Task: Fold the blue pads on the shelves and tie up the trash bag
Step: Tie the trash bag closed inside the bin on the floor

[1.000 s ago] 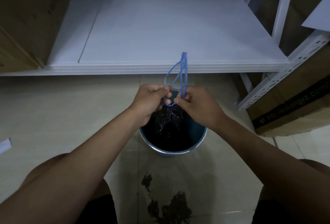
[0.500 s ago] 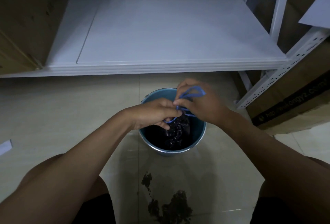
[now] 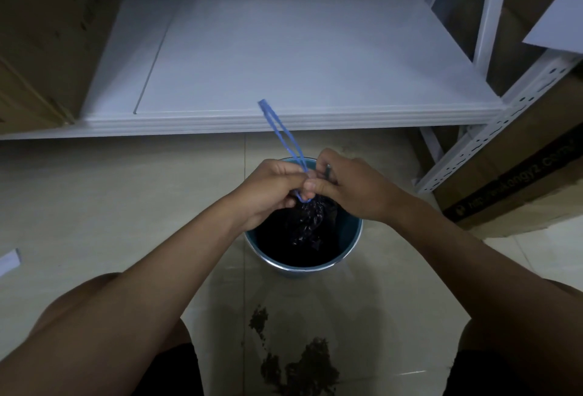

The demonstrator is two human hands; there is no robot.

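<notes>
Two bare knees are showing at the bottom corners, with one dark stain [image 3: 296, 361] spreading on the pale tiled floor [image 3: 94, 206] between them. Two forearms are reaching forward from there and meeting over one round blue bin [image 3: 315, 264], which is standing on the tiles just in front of the shelf unit. One black trash bag [image 3: 310, 219] is sitting inside the bin, its gathered, crinkled neck rising to the fingers. The left hand [image 3: 271, 189] is curling tightly around the blue drawstring [image 3: 280, 134] at the neck, with a small loop of it showing below the knuckles. The right hand [image 3: 356, 184] is pressing against the left, thumb and fingers pinching at the same bunched spot; whether it is gripping the string or the plastic I cannot tell. One long, narrow loop of the drawstring is sticking up out of the hands, its two strands running side by side, its long axis leaning up and to the left, with the closed tip pointing away from the person toward the shelf edge. One white shelf board [image 3: 299, 58] is lying beyond. One cardboard box [image 3: 47, 36] is sitting on its left end, and another box [image 3: 517, 181] is standing on the floor to the right, behind a white perforated upright [image 3: 501, 124]. One white scrap [image 3: 9, 261] is lying at the far left.
</notes>
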